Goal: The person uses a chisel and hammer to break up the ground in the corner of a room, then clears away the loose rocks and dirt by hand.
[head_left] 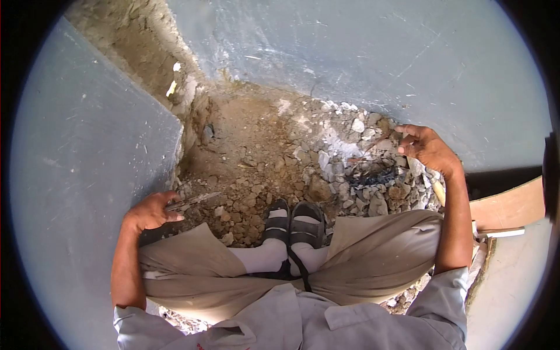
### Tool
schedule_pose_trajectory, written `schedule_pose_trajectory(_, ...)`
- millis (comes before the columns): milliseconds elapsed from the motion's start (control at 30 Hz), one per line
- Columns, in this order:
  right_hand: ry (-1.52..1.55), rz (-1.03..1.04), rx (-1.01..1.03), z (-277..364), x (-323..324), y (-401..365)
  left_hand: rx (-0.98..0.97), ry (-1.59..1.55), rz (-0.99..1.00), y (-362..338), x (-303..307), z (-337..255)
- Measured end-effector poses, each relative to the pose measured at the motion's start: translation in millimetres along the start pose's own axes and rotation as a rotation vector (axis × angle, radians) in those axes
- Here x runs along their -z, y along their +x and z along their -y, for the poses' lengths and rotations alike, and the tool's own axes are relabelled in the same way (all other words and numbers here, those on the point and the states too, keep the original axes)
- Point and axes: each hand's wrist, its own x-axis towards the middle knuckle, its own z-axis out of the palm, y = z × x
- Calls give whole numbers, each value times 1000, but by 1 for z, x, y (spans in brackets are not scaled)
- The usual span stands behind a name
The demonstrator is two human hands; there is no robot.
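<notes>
Big grey walls stand close in front and on the left, with a dirt gap (140,49) between them. Broken stones (251,204) cover the ground around the person's sandals (306,224), and a black clump (378,177) sits among the stones on the right. A tan board (507,201) leans by the right arm. The left hand (153,211) is low by the left knee, finger and thumb apart; a thin stick (201,199) pokes out between them, but I cannot tell if they grip it. The right hand (429,150) hangs over the stones near the front wall, its fingers bent and apart, with nothing seen in them.
</notes>
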Motion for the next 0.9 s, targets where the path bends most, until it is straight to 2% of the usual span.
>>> schedule_pose_trajectory(167,-106,-37,14,10,-4,-4,5,-22,3,-2,0,2)
schedule_pose_trajectory(300,-76,-6,16,6,-9,-2,39,68,-15,-3,-1,5)
schedule_pose_trajectory(367,-53,9,32,9,-11,-5,-29,82,-54,3,-9,26)
schedule_pose_trajectory(600,-38,54,10,3,-16,0,-8,98,-11,7,-11,29)
schedule_pose_trajectory(733,80,73,66,-14,-17,6,3,140,5,8,-11,31)
schedule_pose_trajectory(900,85,58,-32,-5,-15,-1,19,170,-12,15,-14,40)
